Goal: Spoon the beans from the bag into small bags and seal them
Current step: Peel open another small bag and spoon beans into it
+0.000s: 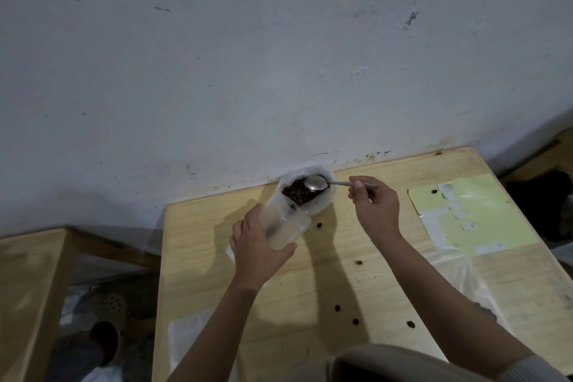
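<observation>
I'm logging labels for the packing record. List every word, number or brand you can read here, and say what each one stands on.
No text can be read in this view.
Pale yellow-green sheet with white stickers on the wooden table: any markings on the stickers are too blurred to read.
Clear plastic bag of dark beans: no print visible.
Small clear bag in the left hand: no print visible.
Metal spoon: no marking visible.

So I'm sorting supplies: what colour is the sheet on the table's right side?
Pale yellow-green sheet, with small white stickers; head view.
</observation>
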Demonstrator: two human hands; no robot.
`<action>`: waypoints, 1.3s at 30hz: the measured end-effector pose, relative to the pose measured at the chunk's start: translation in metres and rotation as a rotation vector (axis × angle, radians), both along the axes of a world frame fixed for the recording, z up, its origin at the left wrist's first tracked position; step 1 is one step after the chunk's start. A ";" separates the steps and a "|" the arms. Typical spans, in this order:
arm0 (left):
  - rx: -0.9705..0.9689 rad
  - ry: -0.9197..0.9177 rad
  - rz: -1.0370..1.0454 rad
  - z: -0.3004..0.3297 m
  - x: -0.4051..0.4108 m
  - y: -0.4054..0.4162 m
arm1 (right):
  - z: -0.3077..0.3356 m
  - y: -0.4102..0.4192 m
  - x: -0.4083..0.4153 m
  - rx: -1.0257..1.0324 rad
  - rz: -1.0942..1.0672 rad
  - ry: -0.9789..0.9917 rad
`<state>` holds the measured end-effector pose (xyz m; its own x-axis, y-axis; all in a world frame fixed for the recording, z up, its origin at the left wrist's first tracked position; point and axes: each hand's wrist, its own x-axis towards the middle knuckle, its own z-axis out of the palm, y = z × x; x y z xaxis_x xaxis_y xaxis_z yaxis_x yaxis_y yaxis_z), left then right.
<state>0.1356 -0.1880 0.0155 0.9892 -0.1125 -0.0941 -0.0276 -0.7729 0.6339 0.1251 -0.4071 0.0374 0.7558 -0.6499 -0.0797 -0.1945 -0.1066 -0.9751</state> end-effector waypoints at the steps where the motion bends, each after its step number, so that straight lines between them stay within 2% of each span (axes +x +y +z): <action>1: -0.011 0.006 -0.006 -0.001 -0.001 0.001 | -0.004 0.002 0.002 -0.036 0.007 0.035; 5: -0.049 0.049 -0.055 -0.005 0.001 0.002 | -0.021 0.011 0.007 -0.089 0.003 0.137; 11: -0.151 0.166 -0.106 -0.012 0.005 -0.003 | -0.042 0.022 0.016 0.217 -0.085 0.278; 15: -0.178 0.191 -0.090 -0.017 0.009 -0.004 | -0.037 0.024 0.019 0.448 -0.151 0.279; 20: -0.156 0.167 -0.077 -0.012 0.009 -0.003 | -0.030 0.019 0.021 0.535 -0.231 0.246; 32: -0.009 0.072 -0.003 -0.010 0.011 0.006 | 0.009 0.000 0.003 0.555 -0.146 0.116; 39: 0.000 0.057 0.013 -0.006 0.014 -0.001 | 0.020 0.003 -0.011 0.316 0.065 -0.030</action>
